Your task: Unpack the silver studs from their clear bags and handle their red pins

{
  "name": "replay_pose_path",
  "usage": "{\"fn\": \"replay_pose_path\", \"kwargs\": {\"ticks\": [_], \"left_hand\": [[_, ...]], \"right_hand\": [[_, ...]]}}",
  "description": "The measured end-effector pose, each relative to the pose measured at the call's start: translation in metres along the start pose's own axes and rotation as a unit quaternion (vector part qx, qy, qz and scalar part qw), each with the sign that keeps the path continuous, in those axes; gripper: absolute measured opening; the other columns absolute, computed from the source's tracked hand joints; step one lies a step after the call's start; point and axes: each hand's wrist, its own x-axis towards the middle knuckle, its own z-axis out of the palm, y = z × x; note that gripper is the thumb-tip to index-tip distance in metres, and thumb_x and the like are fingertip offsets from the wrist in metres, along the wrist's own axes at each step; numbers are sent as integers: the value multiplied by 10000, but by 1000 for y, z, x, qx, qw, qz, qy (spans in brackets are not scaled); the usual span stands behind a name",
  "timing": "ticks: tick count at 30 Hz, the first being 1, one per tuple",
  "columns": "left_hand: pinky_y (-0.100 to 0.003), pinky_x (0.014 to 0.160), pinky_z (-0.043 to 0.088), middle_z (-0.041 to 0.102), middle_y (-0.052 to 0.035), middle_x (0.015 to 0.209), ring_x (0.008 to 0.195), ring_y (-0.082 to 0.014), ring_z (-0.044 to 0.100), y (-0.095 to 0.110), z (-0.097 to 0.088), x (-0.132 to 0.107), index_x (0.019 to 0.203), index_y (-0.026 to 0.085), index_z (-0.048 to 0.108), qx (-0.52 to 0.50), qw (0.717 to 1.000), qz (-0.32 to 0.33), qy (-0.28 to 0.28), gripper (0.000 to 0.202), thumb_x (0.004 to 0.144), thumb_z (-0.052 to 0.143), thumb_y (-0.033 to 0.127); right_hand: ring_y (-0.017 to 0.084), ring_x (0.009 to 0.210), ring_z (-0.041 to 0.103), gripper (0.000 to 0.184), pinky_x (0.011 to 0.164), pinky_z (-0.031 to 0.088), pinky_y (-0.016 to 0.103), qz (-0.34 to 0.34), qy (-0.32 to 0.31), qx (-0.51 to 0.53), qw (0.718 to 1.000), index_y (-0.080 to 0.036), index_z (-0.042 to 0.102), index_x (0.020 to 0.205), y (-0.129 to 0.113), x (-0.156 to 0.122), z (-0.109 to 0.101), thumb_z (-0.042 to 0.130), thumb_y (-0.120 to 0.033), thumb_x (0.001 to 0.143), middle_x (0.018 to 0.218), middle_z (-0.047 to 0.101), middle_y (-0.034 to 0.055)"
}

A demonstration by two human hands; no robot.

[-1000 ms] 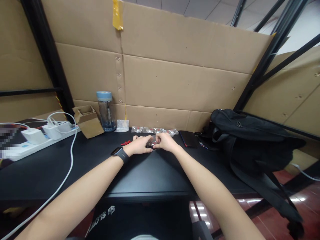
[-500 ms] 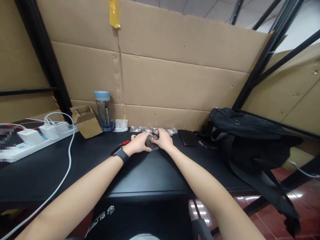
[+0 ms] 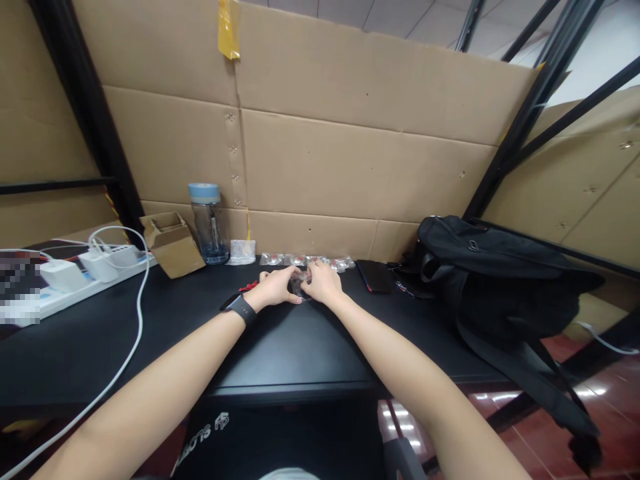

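A small clear plastic bag [image 3: 297, 288] lies between my two hands at the middle of the black table. My left hand [image 3: 277, 287], with a dark watch on its wrist, grips the bag's left side between thumb and fingers. From the other side my right hand [image 3: 325, 280] pinches it, fingers bent inward. What the bag holds is too small and too covered to make out. Red cord [image 3: 249, 287] shows just left of my left hand. Behind my hands runs a row of small clear packets [image 3: 273, 259] with red and silvery bits inside.
A blue-lidded bottle [image 3: 207, 227], an opened cardboard box [image 3: 175, 247] and a white packet [image 3: 243, 252] stand along the back left. A white power strip [image 3: 65, 293] with a trailing cable is farther left. At right are a dark flat case [image 3: 375, 277] and a black backpack [image 3: 490, 280].
My right hand has shifted slightly left and its fingers have drawn in over the bag. The bag looks more bunched up. My left hand stays almost in place.
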Motion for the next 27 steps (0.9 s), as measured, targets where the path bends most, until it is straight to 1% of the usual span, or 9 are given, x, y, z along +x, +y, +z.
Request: {"fn": "replay_pose_path", "kwargs": {"ticks": [7, 10, 12, 13, 15, 18, 21, 23, 27], "left_hand": [[-463, 1022, 364, 670, -42, 1321, 1266, -335, 571, 0, -1, -1, 1278, 327, 521, 8, 1000, 9, 8, 684, 670, 806, 455], [-439, 1025, 371, 684, -28, 1293, 1245, -287, 586, -2, -4, -1, 1263, 320, 546, 1, 999, 43, 28, 460, 844, 639, 484], [-424, 1023, 374, 688, -15, 1280, 1221, -247, 600, -5, -5, -1, 1222, 320, 584, -2, 998, 47, 52, 296, 969, 439, 370], [-425, 1028, 368, 686, -15, 1280, 1222, -237, 596, -7, -5, 0, 1205, 319, 598, 4, 997, 48, 66, 314, 978, 383, 289], [-442, 1049, 341, 672, -27, 1295, 1254, -246, 564, -11, -5, 0, 1197, 317, 610, 31, 994, 62, 87, 366, 920, 415, 180], [-474, 1059, 310, 659, -49, 1297, 1271, -285, 532, -13, -1, -1, 1180, 315, 621, 66, 990, 94, 86, 384, 824, 565, 182], [-489, 1060, 294, 674, -47, 1259, 1237, -296, 546, -10, 2, -1, 1121, 310, 646, 68, 990, 87, 83, 280, 842, 625, 305], [-482, 1060, 290, 701, -44, 1206, 1201, -288, 569, -9, 2, 0, 1070, 299, 669, 61, 991, 75, 88, 213, 875, 605, 357], [-461, 1036, 325, 756, -33, 1047, 1075, -272, 641, -11, -1, 5, 933, 274, 712, 49, 993, 46, 97, 177, 897, 571, 374]], "right_hand": [[259, 1002, 555, 137, 817, 442, 353, 15, 1, 30, 999, -199, 601, 979, 4, 1, 3, 601, -272, 863, 1105, 599, 122], [249, 1024, 553, 224, 854, 442, 339, -56, -17, 86, 995, -194, 585, 1004, 11, 4, -4, 664, -315, 833, 1070, 601, 97], [233, 1031, 555, 292, 895, 439, 332, -120, -25, 142, 982, -185, 565, 1080, 20, 5, -13, 659, -345, 853, 1070, 605, 86], [223, 1036, 557, 287, 915, 436, 332, -141, -24, 167, 975, -180, 551, 1128, 25, 6, -17, 618, -320, 887, 1084, 607, 87], [204, 1047, 561, 260, 942, 426, 329, -155, -21, 192, 969, -178, 541, 1182, 36, 6, -25, 514, -188, 924, 1105, 611, 88], [190, 1054, 563, 345, 952, 416, 310, -157, -26, 168, 973, -192, 606, 1125, 48, 6, -31, 521, -38, 829, 1108, 608, 75], [190, 981, 587, 333, 878, 434, 286, -156, -44, 156, 974, -197, 670, 1035, 54, 7, -27, 708, -79, 725, 1072, 624, 59], [184, 902, 602, 248, 822, 437, 277, -146, -51, 165, 974, -191, 707, 944, 54, 9, -22, 784, -150, 712, 986, 660, 45], [168, 819, 625, 21, 793, 428, 265, -123, -55, 193, 972, -182, 746, 777, 53, 12, -18, 765, -191, 777, 832, 715, 31]]}}
